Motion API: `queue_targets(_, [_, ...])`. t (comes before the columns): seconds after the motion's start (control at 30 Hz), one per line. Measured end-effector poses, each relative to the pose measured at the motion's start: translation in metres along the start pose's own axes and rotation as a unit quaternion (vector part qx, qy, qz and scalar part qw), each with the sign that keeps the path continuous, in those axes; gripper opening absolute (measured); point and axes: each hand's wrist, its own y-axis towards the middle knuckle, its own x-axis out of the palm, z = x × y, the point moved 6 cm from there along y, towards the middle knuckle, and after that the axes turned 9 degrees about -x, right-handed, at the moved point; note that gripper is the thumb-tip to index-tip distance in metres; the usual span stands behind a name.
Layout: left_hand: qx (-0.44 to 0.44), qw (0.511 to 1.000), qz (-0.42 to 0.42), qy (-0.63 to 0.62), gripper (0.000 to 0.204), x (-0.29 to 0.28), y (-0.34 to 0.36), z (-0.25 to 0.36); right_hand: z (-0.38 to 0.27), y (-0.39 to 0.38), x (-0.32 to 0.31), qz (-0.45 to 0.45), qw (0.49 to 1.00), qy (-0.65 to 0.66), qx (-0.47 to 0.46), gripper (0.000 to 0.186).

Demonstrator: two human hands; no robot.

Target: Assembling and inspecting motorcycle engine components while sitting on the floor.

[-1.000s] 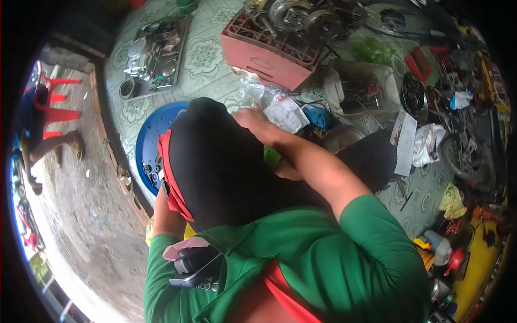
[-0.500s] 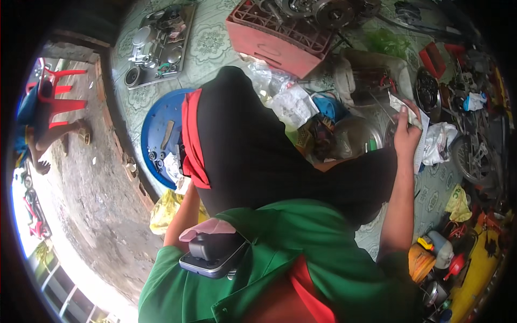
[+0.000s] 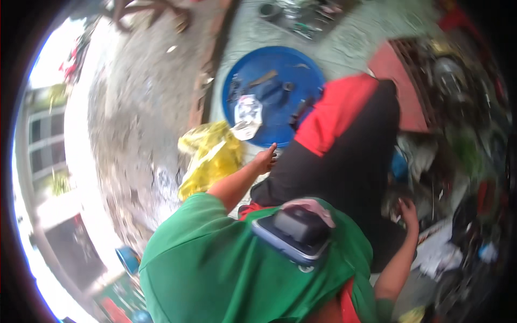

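Observation:
My left hand (image 3: 266, 159) is just below the rim of a blue round tray (image 3: 285, 121), beside a yellow plastic bag (image 3: 207, 156), thumb raised and fingers apart, with nothing visible in it. On the tray lie a crumpled white paper (image 3: 248, 121), a flat strip (image 3: 263, 78) and small dark parts (image 3: 288, 86). My right hand (image 3: 407, 212) hangs beside my black-clad leg (image 3: 355, 161), fingers loosely apart near blurred clutter, with nothing clear in it. A dark device (image 3: 291, 231) with pink cloth sits on my green shirt.
A metal tray of parts (image 3: 301, 24) stands beyond the blue tray. A red crate (image 3: 398, 89) with metal parts is at right, above papers (image 3: 439, 247) and dark clutter. A brick edge (image 3: 207, 81) separates rough concrete (image 3: 140, 91) from tiles; another person's foot (image 3: 180, 21) shows at top.
The view has swung left. My right hand has come down from the white paper it held and is now open; my left hand has come into sight beside the blue tray.

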Motion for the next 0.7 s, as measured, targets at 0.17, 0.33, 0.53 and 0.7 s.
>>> queue_targets(0.17, [0.291, 0.899, 0.310, 0.102, 0.052, -0.091, 0.024, 0.017, 0.008, 0.044, -0.011, 0.064, 0.974, -0.197, -0.092, 0.045])
queue_targets(0.33, [0.383, 0.713, 0.508, 0.295, 0.051, -0.138, -0.009, 0.080, -0.010, 0.054, 0.012, -0.023, 0.969, -0.228, -0.090, 0.045])
queue_targets(0.53, [0.411, 0.824, 0.334, 0.199, 0.051, -0.179, -0.044, 0.118, -0.059, 0.039, 0.008, 0.022, 0.974, -0.189, -0.123, 0.038])
queue_targets(0.7, [0.445, 0.891, 0.008, -0.084, 0.034, -0.213, -0.040, 0.139, -0.034, 0.051, -0.005, 0.044, 0.979, -0.151, -0.131, 0.032])
